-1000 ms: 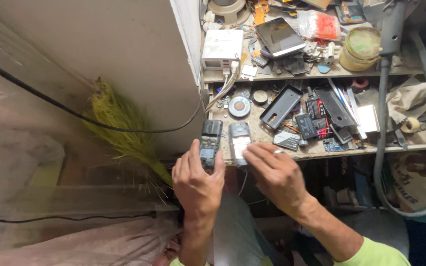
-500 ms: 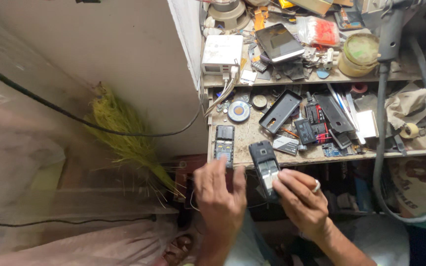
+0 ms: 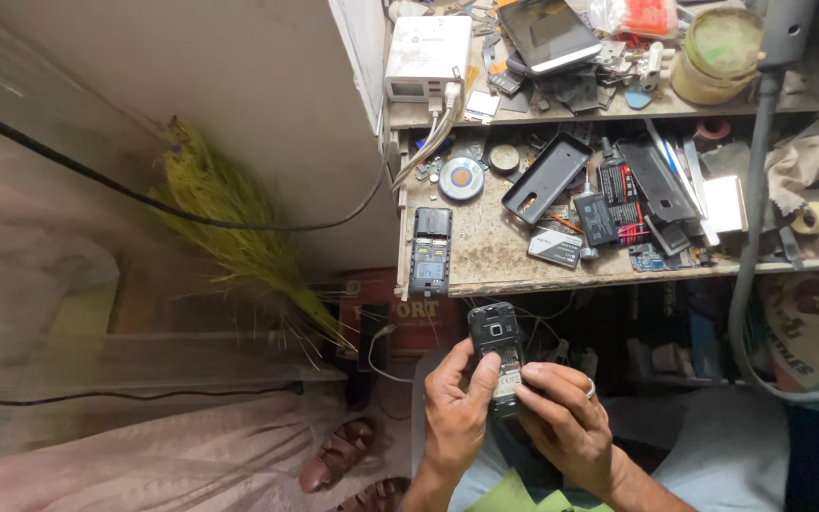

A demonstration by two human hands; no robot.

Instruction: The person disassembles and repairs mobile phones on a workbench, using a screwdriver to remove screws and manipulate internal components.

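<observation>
L hand [image 3: 455,410] & R hand [image 3: 561,417], fingers curled, both gripping opened black phone [image 3: 497,353] over lap.

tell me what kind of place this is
Most likely a small phone repair stall. Both hands, left and right, hold an opened phone, another stripped phone lies on the cluttered workbench, and loose batteries lie nearby.

Black opened mobile phone [image 3: 496,341] with a white label patch, held between both hands. Above it: a second black phone body [image 3: 429,251] on a speckled grey-brown bench [image 3: 495,256]. Left: yellow-green broom [image 3: 229,228].
</observation>
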